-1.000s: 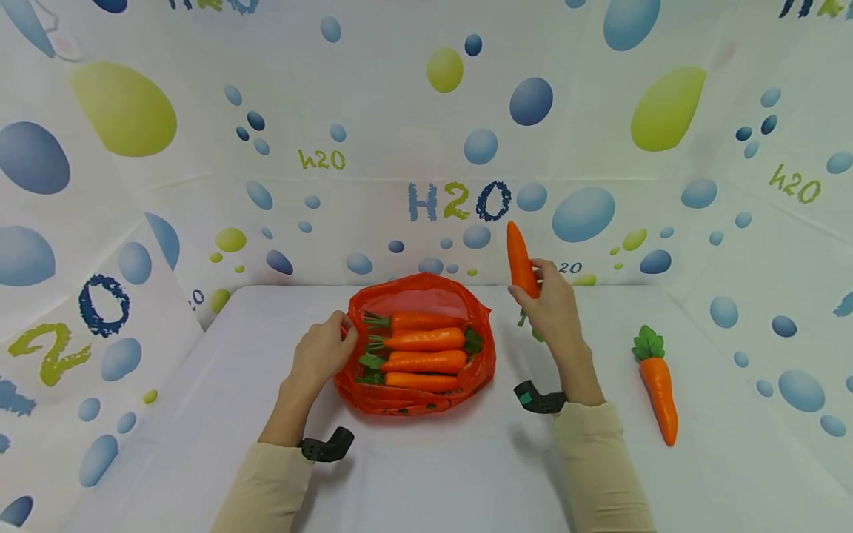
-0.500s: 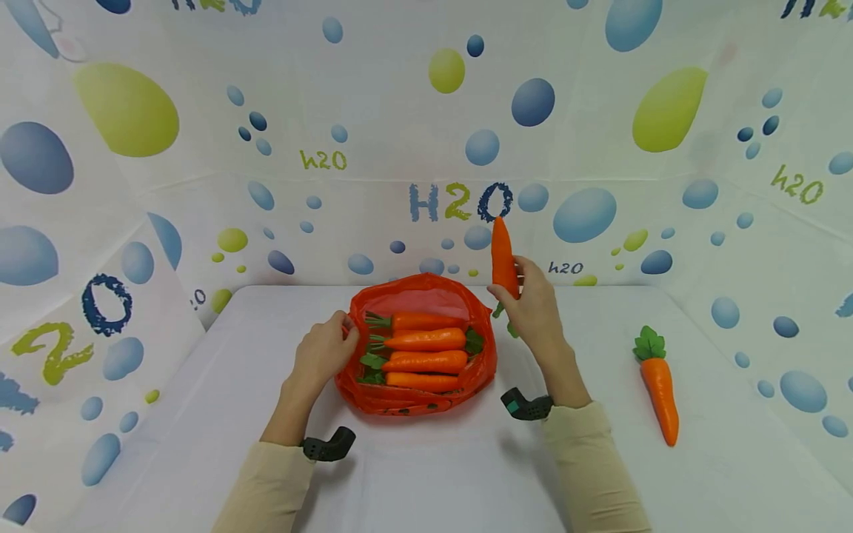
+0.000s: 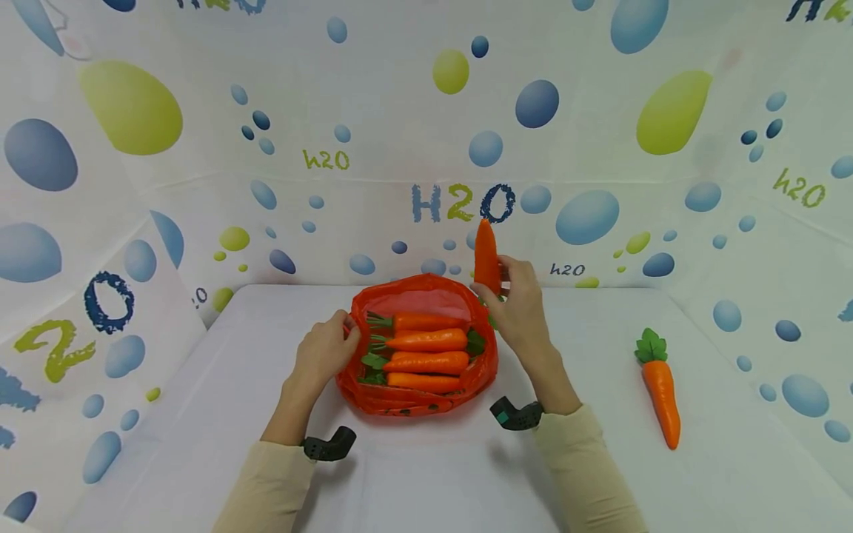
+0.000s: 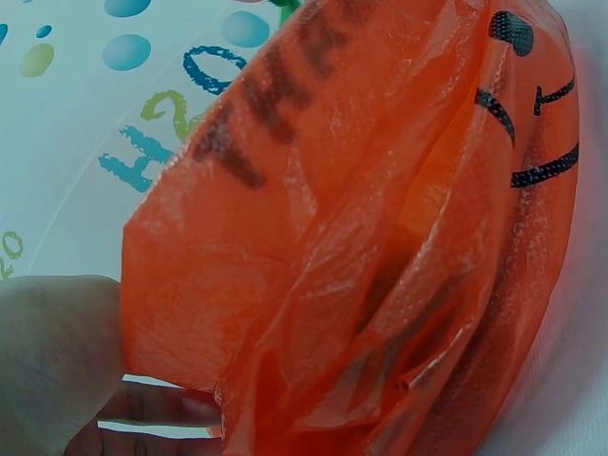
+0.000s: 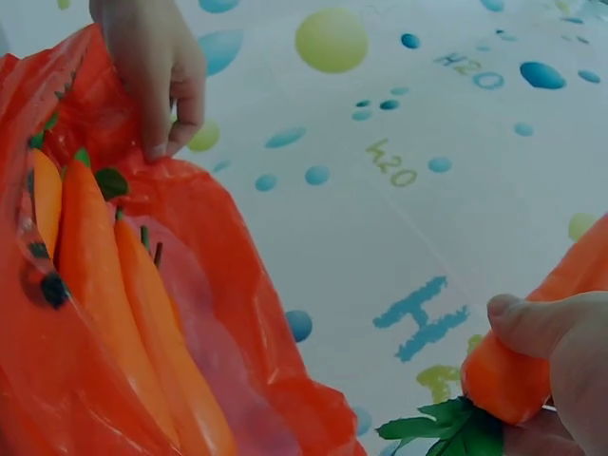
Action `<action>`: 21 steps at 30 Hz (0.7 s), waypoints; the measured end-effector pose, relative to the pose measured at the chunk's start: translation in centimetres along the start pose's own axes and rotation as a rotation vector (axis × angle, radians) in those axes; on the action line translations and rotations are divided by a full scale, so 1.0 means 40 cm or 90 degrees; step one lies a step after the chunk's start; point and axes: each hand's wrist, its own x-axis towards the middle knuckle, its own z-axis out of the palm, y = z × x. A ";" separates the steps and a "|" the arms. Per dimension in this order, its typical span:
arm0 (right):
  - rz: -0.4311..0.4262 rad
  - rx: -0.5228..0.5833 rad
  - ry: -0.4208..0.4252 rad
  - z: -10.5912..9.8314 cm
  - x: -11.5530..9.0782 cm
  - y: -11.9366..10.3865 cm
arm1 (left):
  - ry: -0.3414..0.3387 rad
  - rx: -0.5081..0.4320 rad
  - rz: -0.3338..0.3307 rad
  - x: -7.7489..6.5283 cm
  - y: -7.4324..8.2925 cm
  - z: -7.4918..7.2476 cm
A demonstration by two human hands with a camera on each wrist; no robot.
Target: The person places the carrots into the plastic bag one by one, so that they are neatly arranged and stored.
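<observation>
A red plastic bag (image 3: 426,290) lies with its mouth spread wide, and several orange carrots (image 3: 426,340) with green tops lie side by side in it. My left hand (image 3: 325,348) pinches the bag's left rim between thumb and fingers; in the left wrist view the thumb (image 4: 57,351) presses the film from the near side. Above the bag's right edge, my right hand (image 3: 520,300) grips another carrot (image 3: 486,252) near its leafy end, tip pointing up. In the right wrist view that held carrot (image 5: 503,380) shows its green leaves hanging below the thumb.
One more carrot (image 3: 661,400) lies on the white table (image 3: 426,481) to the right, leaves toward the back. Behind the table stands a white backdrop (image 3: 373,89) printed with blue and green drops and lettering. Each wrist bears a black camera (image 3: 329,445).
My right hand has moved left with the upright carrot, from beside the bag to over its right rim. My left hand keeps its hold on the bag.
</observation>
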 end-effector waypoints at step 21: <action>-0.061 0.007 -0.050 0.071 -0.026 -0.022 | -0.004 -0.005 -0.001 0.002 0.000 -0.003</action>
